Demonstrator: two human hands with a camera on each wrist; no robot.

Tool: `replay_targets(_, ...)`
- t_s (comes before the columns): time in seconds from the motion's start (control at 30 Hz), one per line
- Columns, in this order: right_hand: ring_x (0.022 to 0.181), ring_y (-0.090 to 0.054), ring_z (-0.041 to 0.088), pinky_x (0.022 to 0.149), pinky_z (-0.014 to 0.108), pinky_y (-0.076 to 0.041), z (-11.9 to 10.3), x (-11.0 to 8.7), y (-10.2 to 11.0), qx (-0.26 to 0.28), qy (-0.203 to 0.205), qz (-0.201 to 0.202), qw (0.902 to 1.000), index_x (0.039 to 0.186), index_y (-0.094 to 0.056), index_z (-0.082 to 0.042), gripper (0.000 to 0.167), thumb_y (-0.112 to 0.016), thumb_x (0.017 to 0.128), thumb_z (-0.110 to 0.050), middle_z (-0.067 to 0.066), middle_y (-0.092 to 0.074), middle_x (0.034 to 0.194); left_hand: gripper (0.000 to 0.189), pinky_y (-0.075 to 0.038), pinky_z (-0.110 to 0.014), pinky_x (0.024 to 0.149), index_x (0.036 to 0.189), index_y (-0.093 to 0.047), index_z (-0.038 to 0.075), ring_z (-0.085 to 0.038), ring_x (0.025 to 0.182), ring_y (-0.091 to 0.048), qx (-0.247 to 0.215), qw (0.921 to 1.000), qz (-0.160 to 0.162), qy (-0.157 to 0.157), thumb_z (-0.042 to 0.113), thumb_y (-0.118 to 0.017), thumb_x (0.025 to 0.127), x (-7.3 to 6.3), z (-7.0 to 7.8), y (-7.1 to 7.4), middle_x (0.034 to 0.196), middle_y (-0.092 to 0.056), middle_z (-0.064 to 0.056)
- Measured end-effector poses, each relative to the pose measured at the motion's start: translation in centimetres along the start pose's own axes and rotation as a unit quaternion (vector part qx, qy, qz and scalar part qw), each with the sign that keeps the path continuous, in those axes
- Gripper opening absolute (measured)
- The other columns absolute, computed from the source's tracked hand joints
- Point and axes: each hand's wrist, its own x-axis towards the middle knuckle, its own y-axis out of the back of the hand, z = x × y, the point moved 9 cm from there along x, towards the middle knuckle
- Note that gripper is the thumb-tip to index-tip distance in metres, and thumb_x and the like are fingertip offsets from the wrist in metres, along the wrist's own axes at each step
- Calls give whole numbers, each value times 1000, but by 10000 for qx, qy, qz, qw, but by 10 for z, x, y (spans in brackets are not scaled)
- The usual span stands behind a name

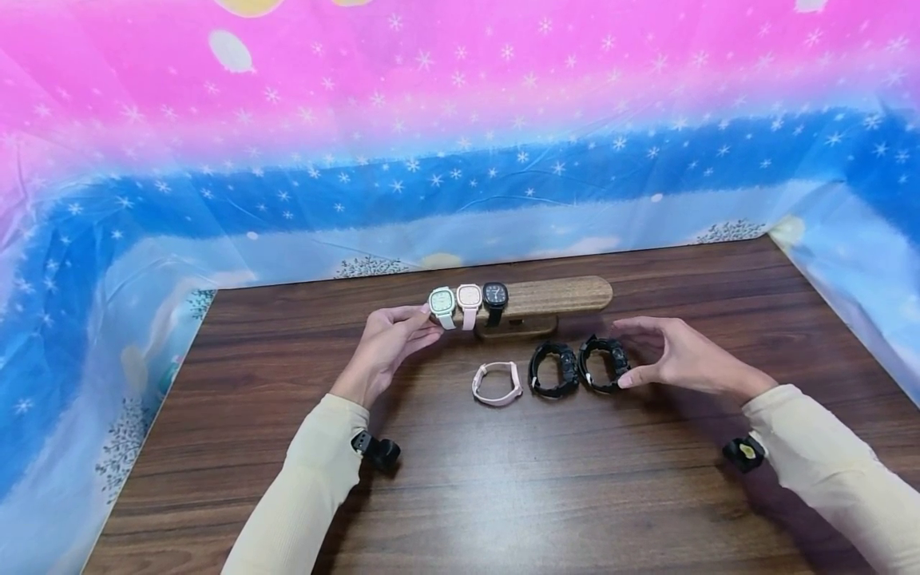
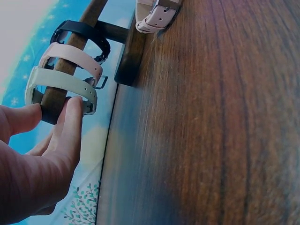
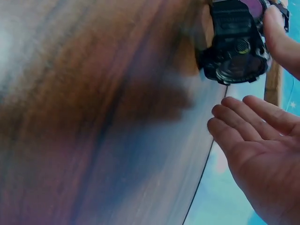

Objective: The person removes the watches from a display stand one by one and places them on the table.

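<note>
A wooden watch stand point(image 1: 568, 295) carries three watches at its left end: a mint-green watch point(image 1: 442, 301), a pink watch point(image 1: 469, 296) and a black watch point(image 1: 495, 295). My left hand point(image 1: 388, 339) pinches that end of the bar beside the mint-green strap, thumb on one side and fingers on the other point(image 2: 51, 154). In front of the stand lie a pale pink watch point(image 1: 518, 383) and two chunky black watches, one in the middle point(image 1: 568, 367) and one at the right point(image 1: 620, 363). My right hand point(image 1: 683, 359) is spread around the right one, thumb at its edge, other fingers apart from it.
Everything rests on a dark wooden table point(image 1: 539, 503). Behind it and at its sides hangs a pink and blue snowflake cloth point(image 1: 460, 168). A black wrist camera is strapped to each sleeve, one at the left point(image 1: 384, 454) and one at the right point(image 1: 743, 453).
</note>
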Motion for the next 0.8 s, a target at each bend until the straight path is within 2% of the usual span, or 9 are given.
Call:
replay_targets(0.23, 133, -50, 41, 106, 60, -44, 8, 6, 13, 347, -364, 155, 9986, 149, -43, 2, 85, -84, 85, -36, 22, -51, 147, 35, -57, -31, 92, 134, -55, -13, -25, 97, -71, -9, 10000, 12, -11, 6, -56, 104, 0, 0, 1, 104, -66, -16)
replay_targets(0.5, 130, -53, 43, 101, 50, -49, 11, 16, 20, 1042, -551, 351, 9924, 153, -35, 5, 82, -79, 91, -28, 27, -50, 145, 37, -57, -31, 92, 134, -53, -15, -20, 90, -71, -42, 10000, -4, -17, 7, -56, 104, -2, 0, 1, 104, -66, -17)
replay_targets(0.67, 127, -58, 38, 100, 42, -52, 12, 22, 24, 1188, -726, 522, 9889, 151, -40, 2, 80, -79, 91, -33, 24, -53, 144, 37, -57, -31, 92, 134, -53, -14, -20, 90, -71, -33, 10000, 5, -4, 7, -56, 104, -2, 0, 0, 106, -66, -18)
replay_targets(0.8, 125, -60, 33, 99, 31, -52, 14, 27, 26, 1273, -837, 630, 9863, 149, -44, 0, 77, -78, 91, -36, 21, -51, 147, 36, -58, -31, 91, 134, -53, -14, -20, 91, -72, -55, 10000, 3, -15, 6, -56, 104, -2, 0, 1, 106, -66, -18)
